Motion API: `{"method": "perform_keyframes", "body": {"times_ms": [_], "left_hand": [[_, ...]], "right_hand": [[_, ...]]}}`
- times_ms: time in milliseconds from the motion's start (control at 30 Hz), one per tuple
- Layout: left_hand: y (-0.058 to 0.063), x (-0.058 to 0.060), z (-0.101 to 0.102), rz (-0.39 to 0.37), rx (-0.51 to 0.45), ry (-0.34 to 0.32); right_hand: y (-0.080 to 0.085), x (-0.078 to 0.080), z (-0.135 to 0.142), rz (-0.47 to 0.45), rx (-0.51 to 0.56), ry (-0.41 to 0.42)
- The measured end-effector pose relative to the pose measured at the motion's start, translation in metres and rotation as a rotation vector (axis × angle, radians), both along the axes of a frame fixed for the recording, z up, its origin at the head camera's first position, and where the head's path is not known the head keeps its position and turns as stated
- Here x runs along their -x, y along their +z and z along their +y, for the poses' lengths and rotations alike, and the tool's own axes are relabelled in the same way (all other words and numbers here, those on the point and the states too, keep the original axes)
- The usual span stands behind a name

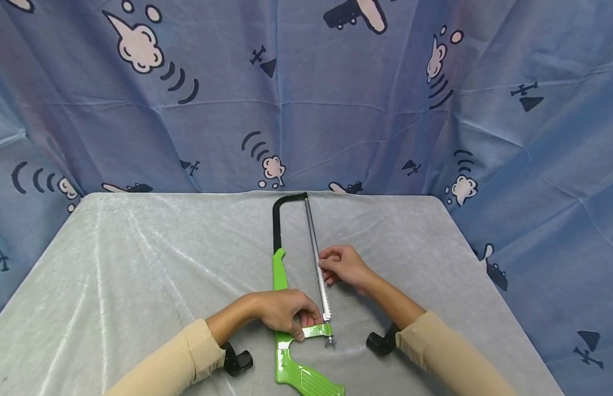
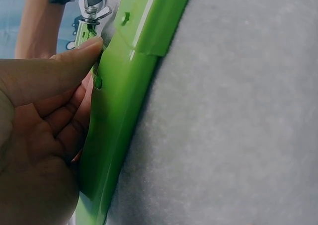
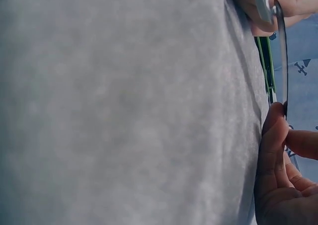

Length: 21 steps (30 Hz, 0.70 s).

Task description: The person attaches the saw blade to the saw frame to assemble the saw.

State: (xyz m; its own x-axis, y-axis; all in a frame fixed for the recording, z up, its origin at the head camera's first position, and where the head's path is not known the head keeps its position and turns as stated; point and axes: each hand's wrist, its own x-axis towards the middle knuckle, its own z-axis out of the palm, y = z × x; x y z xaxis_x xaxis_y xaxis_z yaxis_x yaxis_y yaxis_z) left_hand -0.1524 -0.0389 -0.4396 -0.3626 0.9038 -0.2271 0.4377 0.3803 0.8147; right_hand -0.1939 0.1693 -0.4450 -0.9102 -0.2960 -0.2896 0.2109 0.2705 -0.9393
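Observation:
A hacksaw [image 1: 280, 272] with a green handle and black front frame lies lengthwise on the cloth, its grip towards me. My left hand [image 1: 285, 311] pinches the green lower arm of the frame, thumb on the near side. Close by that thumb, a metal wing nut [image 2: 97, 15] with a spring shows in the left wrist view. The long, narrow blade [image 1: 313, 234] spans the frame's right side. Partway along it, my right hand [image 1: 348, 268] pinches the blade between thumb and index finger, as the right wrist view shows. The other right fingers are loosely curled.
Grey-white cloth [image 1: 153, 258] with creases covers the table. Behind and at both sides hangs a blue patterned curtain [image 1: 212, 121]. Black wrist devices stick out beneath each forearm, one left [image 1: 238, 361] and one right [image 1: 382, 342] of the handle.

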Motion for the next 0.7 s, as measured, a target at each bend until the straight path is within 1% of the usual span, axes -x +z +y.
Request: {"method": "perform_keyframes", "body": {"times_ms": [300, 700], "left_hand": [[0.0022, -0.0006, 0.001, 0.001, 0.012, 0.005], [0.0013, -0.0003, 0.0001, -0.011, 0.013, 0.005]], "right_hand": [[-0.0007, -0.0001, -0.0011, -0.006, 0.001, -0.003], [-0.0022, 0.0001, -0.0019, 0.01, -0.031, 0.013]]}}
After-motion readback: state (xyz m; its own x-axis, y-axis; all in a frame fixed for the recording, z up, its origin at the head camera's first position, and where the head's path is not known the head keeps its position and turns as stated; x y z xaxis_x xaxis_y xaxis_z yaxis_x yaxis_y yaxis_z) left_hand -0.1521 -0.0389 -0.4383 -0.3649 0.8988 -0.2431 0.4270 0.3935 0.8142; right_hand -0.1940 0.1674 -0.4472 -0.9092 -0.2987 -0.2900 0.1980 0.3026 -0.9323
